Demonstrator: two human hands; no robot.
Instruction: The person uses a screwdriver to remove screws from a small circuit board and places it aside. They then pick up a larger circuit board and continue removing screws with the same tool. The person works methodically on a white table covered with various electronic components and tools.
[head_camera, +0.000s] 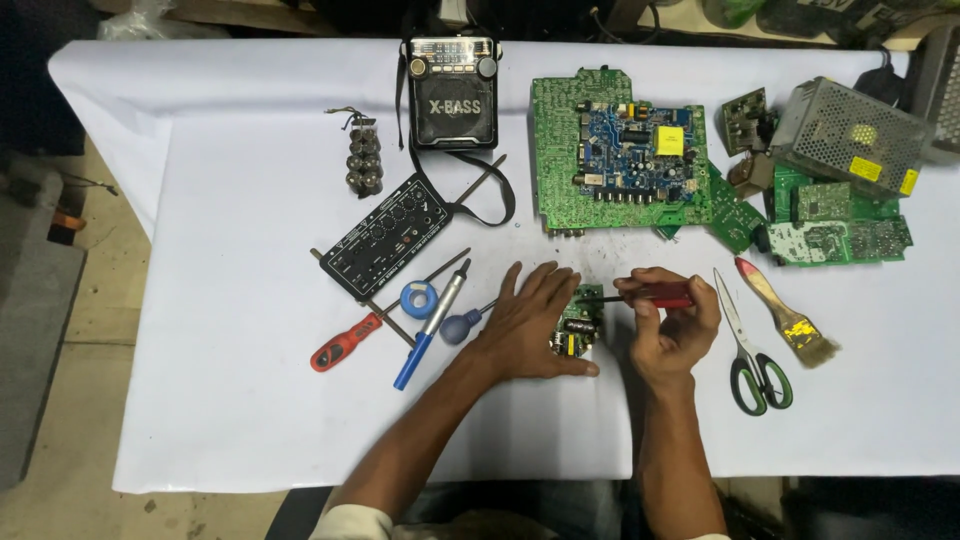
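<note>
The left hand (525, 325) lies flat, fingers spread, its grip open, pressing on a small green circuit board (578, 325) near the middle of the white bench (220, 400). The right hand (672, 325) has its grip closed around a red-handled screwdriver (660, 294), whose tip points at the board. Just right lie green-handled scissors (752, 355) and a paintbrush (790, 315). Left of the hands lie a soldering iron (432, 325) and another red screwdriver (350, 340). Farther off sit a black panel (385, 235), a large green board (620, 150) and a black radio (452, 90).
</note>
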